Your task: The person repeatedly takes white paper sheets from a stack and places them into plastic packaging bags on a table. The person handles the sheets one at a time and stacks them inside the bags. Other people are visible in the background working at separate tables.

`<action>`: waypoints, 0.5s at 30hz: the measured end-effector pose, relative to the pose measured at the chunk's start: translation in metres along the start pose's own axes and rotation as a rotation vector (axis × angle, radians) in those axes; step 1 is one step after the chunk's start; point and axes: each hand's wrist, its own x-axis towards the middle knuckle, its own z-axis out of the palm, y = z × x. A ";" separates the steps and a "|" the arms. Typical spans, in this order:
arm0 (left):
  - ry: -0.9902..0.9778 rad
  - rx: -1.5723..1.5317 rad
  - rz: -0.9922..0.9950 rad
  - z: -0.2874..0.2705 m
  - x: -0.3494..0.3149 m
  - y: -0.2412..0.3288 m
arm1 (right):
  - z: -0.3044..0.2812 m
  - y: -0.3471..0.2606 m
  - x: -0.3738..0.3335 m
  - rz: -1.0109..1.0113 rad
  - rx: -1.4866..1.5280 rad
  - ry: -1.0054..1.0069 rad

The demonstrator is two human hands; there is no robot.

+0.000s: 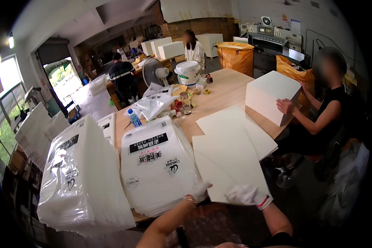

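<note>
White gloves cover both my hands. My right hand (249, 195) grips the near edge of some large cream paper sheets (229, 161), its fingers lying over their top face. Close to the sheets' near left corner is my left hand (199, 193), by the lower right corner of a stack of printed clear plastic bags (159, 169). Blur hides whether its fingers pinch anything. More cream sheets (237, 124) lie fanned out beneath and beyond the held ones.
A taller stack of glossy plastic bags (80, 173) stands at left. Across the wooden table (225, 89) are a blue-capped bottle (134, 118), a white bucket (188, 73) and tape rolls (197, 91). At right, a co-worker (332, 99) handles a big white paper block (270, 93).
</note>
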 end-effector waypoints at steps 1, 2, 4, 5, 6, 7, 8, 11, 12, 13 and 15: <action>-0.024 0.077 0.026 -0.011 -0.014 -0.002 | -0.011 -0.021 -0.024 -0.381 -0.462 0.148; -0.080 0.192 0.060 -0.002 -0.049 0.020 | -0.022 -0.034 -0.041 -0.849 -0.823 0.131; -0.104 0.438 -0.007 0.022 -0.115 0.063 | -0.052 -0.059 -0.073 -1.774 -1.556 0.106; -0.152 0.567 -0.038 0.036 -0.134 0.070 | -0.080 -0.110 -0.088 -1.725 -1.353 0.031; -0.225 0.256 -0.055 0.039 -0.151 0.059 | -0.082 -0.099 -0.061 -1.735 -1.431 0.054; -0.084 0.813 0.044 0.038 -0.146 0.051 | -0.077 -0.077 -0.025 -1.759 -1.509 0.044; 0.082 1.344 0.096 0.034 -0.137 0.026 | -0.080 -0.034 0.007 -1.678 -1.618 -0.035; -0.014 1.798 0.276 0.054 -0.106 -0.071 | -0.095 -0.010 0.066 -2.028 -1.970 -0.010; 0.002 1.823 0.316 0.057 -0.109 -0.081 | -0.092 -0.013 0.084 -2.196 -1.964 0.336; 0.019 1.848 0.355 0.055 -0.114 -0.088 | -0.089 -0.015 0.095 -2.343 -1.919 0.702; -0.221 1.491 0.124 0.031 -0.109 -0.035 | -0.082 -0.019 0.089 -2.396 -1.841 0.721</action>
